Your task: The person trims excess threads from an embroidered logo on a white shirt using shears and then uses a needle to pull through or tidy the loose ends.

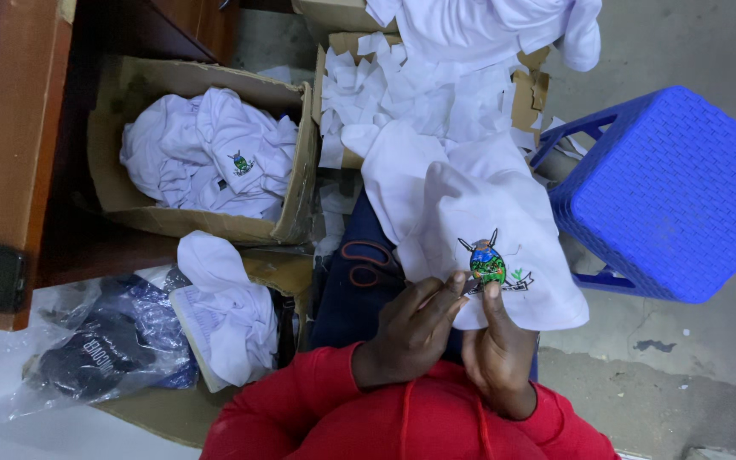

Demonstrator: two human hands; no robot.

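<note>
White cotton garment with a green-and-blue embroidered crest (487, 255) lay across the person's lap. Left hand (411, 328) and right hand (496, 349) were both pinched on the fabric beside the crest. Fabric should be kept taut and flat; red-handled scissors (368, 260) lay nearby.

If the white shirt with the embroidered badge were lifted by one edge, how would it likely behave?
The white shirt would probably flop and drape: it already hangs in soft folds over the lap. It looks light, held only by the fingertips of the left hand and right hand. The embroidered badge is likely a stiffer patch.
</note>
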